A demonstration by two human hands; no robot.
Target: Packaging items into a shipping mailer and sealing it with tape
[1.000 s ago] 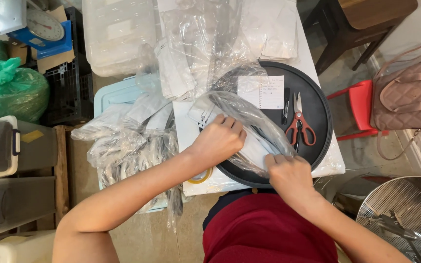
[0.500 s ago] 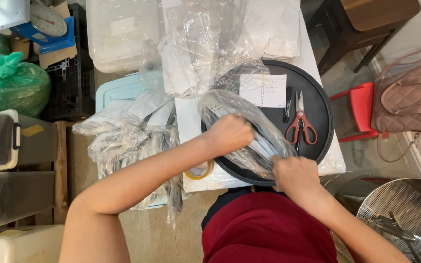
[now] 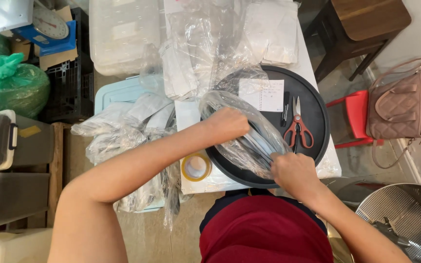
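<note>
Head view: I see my left hand (image 3: 227,124) clenched on the far end of a clear plastic bag (image 3: 242,131) stuffed with what look like dark and pale flat strips, and my right hand (image 3: 293,171) gripping the near end of the same bag. The bag lies slantwise over the left half of a round black tray (image 3: 317,104) on the white tabletop (image 3: 191,178), its near end at the tray's near rim. I judge the step in hand to be closing up or bundling this filled bag; both grips are tight on the plastic, so the next move calls for keeping the near end pinched while the left hand gathers the slack.

On the tray just right of the bag lie red-handled scissors (image 3: 298,129), a dark pen (image 3: 285,108) and a white paper note (image 3: 261,95). A roll of tape (image 3: 196,166) sits on the tabletop left of the tray, under my left forearm, which blocks a straight reach to it. More crumpled clear bags (image 3: 210,44) pile up on the far side, and filled bags (image 3: 123,136) heap on a pale blue bin (image 3: 118,92) to the left, crowding that edge.
</note>
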